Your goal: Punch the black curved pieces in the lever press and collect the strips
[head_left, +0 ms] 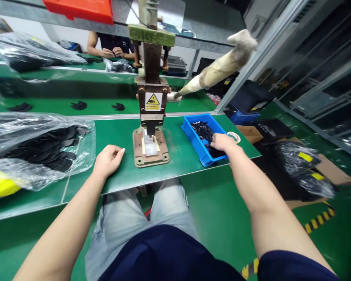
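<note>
My right hand (222, 142) reaches over the near right side of a blue bin (205, 160). Its fingers are bent together down at the small black parts (202, 130) in the bin, and their tips are partly hidden. Loosely curled into a fist, my left hand (109, 159) rests on the green bench, with nothing visible in it. Between my hands stands a press (152, 97) with a hand-warning label. A pale metal block (151, 147) sits on its base plate (139, 152), under the press head.
A clear plastic bag (84, 150) of flat black pieces lies on the left. Several black pieces (78, 105) lie on the belt behind. A tape roll (234, 136) is beside the bin. A wrapped lever (213, 74) juts right. Across the bench, another person's hands (112, 52) are at work.
</note>
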{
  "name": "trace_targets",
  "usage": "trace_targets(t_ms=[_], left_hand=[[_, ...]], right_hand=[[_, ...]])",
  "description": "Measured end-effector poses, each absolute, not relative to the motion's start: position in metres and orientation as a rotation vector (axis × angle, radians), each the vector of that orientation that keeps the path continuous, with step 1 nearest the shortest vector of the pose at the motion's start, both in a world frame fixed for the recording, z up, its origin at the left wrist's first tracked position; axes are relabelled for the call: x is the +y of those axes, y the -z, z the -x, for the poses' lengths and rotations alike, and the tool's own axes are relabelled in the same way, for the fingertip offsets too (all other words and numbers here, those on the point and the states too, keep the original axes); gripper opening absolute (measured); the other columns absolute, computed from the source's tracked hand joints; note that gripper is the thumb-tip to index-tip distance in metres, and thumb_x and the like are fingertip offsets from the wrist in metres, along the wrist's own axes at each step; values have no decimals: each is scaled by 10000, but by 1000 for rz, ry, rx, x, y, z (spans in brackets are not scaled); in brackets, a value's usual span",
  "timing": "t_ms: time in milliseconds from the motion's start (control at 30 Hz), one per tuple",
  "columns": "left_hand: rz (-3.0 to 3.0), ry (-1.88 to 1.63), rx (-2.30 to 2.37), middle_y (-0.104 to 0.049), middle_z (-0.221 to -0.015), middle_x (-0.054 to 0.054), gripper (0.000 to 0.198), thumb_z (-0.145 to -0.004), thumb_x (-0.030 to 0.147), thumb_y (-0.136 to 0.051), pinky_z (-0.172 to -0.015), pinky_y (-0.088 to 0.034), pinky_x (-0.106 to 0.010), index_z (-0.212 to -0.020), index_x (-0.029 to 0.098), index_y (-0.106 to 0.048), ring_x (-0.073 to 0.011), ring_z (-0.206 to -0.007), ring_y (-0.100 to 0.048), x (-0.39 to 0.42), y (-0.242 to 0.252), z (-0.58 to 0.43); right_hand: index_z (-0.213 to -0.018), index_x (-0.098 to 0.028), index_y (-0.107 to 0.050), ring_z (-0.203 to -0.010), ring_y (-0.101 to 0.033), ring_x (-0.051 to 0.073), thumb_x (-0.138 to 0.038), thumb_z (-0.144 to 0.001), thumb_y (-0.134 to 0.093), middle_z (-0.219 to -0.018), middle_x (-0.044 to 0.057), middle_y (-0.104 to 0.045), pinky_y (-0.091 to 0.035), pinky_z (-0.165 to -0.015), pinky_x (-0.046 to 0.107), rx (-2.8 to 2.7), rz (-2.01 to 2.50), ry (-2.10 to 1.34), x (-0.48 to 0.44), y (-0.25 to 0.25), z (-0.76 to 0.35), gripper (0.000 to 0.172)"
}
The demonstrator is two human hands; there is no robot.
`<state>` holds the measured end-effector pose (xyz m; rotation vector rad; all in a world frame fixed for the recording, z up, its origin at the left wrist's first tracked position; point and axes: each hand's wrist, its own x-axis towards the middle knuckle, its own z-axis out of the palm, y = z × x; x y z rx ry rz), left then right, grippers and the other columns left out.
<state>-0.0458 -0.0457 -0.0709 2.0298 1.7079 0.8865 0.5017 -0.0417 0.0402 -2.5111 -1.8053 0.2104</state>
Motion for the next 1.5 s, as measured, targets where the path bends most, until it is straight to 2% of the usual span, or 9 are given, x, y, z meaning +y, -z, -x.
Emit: trace_targets(t_ms=[67,200,367,567,867,1100,1267,1433,1500], left_hand=[[-2049,-913,1637,-729,-939,-84,428,-1037,532,-477,-922,-540,-350,-824,220,-679,-231,-925,-691,-46,67,44],[-2027,-985,1562,-728,-970,-92,451,-1088,447,-387,-1007,-539,-341,-795,222,-647,-214,-1002,-698,-44,63,43],[-2098,-1391,1452,-693,-1145,-118,219,-1032,397,-604,-926,-578,-389,-1075,195,-675,-228,-1055,-678,-62,53,38],[-2178,-1359,1060,-695,-1112,-94,318,-989,332,-725,-863,-600,-400,-1281,227,-654,-216,-988,-687,-135,23,5],[-2098,-1373,853,-762,-1105,-79,358,-952,178,-775,-894,-604,-377,-1292,255,-694,-203,-1003,-727,-173,21,-22],[-1827,-1158,987,-752,-954,-59,97,-1015,306,-713,-832,-572,-343,-1035,216,-744,-180,-885,-706,-173,16,-24],[-1224,-822,916,-704,-784,-18,332,-941,485,-796,-662,-529,-273,-909,190,-648,-129,-681,-639,-162,19,-26],[-1070,-957,861,-688,-807,5,516,-800,480,-924,-695,-543,-257,-1176,194,-717,-116,-704,-649,-121,20,-21],[-1103,-1099,902,-703,-831,-6,513,-800,489,-914,-729,-562,-275,-1172,194,-718,-132,-742,-677,-94,22,-21]], right_hand=[[-1122,-152,-712,-1092,-718,225,-430,-944,-701,-1105,129,-761,-578,-1054,444,-1745,2325,-102,-52,-51,-493,330],[-1285,-166,-677,-1062,-746,215,-418,-1019,-550,-1214,147,-769,-611,-1003,423,-1684,1822,-26,-84,-50,-440,388],[-1140,-268,-763,-1046,-790,171,-383,-963,-695,-1128,35,-822,-661,-987,350,-1851,1258,-213,-135,-5,-326,223],[-1150,-278,-725,-987,-809,151,-228,-924,-745,-1070,9,-835,-686,-917,310,-1865,901,-397,-158,30,-257,233],[-1195,-269,-698,-995,-812,146,-158,-912,-739,-1089,20,-828,-687,-897,289,-1881,794,-463,-160,42,-247,307],[-1244,-264,-666,-1042,-806,142,-126,-926,-698,-1144,27,-828,-679,-918,298,-1984,715,-402,-156,40,-249,348],[-1266,-277,-685,-1109,-797,162,-140,-939,-675,-1242,31,-811,-679,-923,323,-2155,636,-299,-148,28,-253,354],[-1310,-272,-676,-1293,-721,221,-221,-928,-725,-1363,71,-747,-636,-1121,444,-2067,770,-141,-117,-28,-294,388],[-1252,-263,-689,-1266,-721,239,-332,-941,-731,-1313,78,-738,-626,-1135,488,-1839,836,-41,-98,-70,-314,321]])
